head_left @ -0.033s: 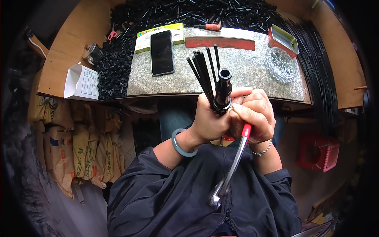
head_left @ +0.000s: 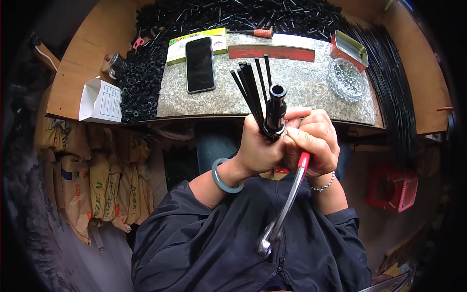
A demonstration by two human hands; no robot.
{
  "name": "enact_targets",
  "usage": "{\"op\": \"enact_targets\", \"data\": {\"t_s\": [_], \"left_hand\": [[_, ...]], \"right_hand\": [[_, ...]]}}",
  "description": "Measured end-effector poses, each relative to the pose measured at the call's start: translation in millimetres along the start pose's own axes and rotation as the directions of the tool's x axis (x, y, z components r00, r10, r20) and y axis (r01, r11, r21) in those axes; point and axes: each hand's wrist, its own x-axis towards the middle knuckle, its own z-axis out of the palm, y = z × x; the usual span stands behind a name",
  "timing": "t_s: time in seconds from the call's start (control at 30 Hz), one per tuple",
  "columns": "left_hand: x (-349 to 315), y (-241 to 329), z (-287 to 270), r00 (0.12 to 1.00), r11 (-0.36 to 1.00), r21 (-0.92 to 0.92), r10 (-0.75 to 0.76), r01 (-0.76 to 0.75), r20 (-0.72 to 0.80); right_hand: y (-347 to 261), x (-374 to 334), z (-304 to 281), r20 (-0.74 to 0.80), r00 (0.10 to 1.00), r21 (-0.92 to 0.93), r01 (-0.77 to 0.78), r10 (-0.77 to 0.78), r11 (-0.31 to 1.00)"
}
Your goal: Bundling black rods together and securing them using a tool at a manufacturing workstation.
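Observation:
My left hand (head_left: 262,148) is closed around a black hollow tube (head_left: 276,109) with a collar, its open end pointing up. A bundle of thin black rods (head_left: 251,90) fans upward from the same grip, beside the tube. My right hand (head_left: 316,141) is closed against the left, its thumb and fingertips close to the tube's collar. From its palm hangs a red-handled metal hand tool (head_left: 290,194), head down in front of my dark jacket. What the right fingertips pinch, if anything, is hidden.
A speckled work board (head_left: 228,104) bears a phone (head_left: 200,65), a flat red bar (head_left: 271,53), a glass dish (head_left: 346,80) and a red tin (head_left: 349,51). Small black parts (head_left: 138,92) heap behind and left; long black rods (head_left: 389,87) lie right. A white box (head_left: 100,100) stands left.

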Motion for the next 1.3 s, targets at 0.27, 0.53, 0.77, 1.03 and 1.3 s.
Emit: {"op": "enact_targets", "data": {"t_s": [0.27, 0.53, 0.77, 1.03, 1.3], "left_hand": [[0, 4, -4, 1.0, 0.999, 0.037, 0.009, -0.009, 0.003], [1, 3, -4, 1.0, 0.998, 0.049, 0.028, -0.028, -0.007], [1, -3, -10, 0.998, 0.995, 0.075, 0.057, -0.059, 0.03], [10, -6, -21, 0.998, 0.996, 0.068, -0.061, 0.064, -0.035], [13, 17, -21, 0.968, 0.979, -0.086, -0.198, 0.187, -0.153]], "right_hand": [[-1, 1, 6, -0.007, 1.0, -0.007, -0.008, 0.008, 1.0], [-2, -1, 6, -0.019, 0.999, -0.009, -0.045, 0.044, 0.999], [1, 6, 8, 0.026, 0.991, 0.098, -0.131, 0.129, 0.987], [-17, 41, -28, 0.417, 0.64, 0.098, -0.738, 0.646, 0.668], [-37, 40, -79, 0.784, 0.075, -0.176, -0.926, 0.616, 0.335]]}}
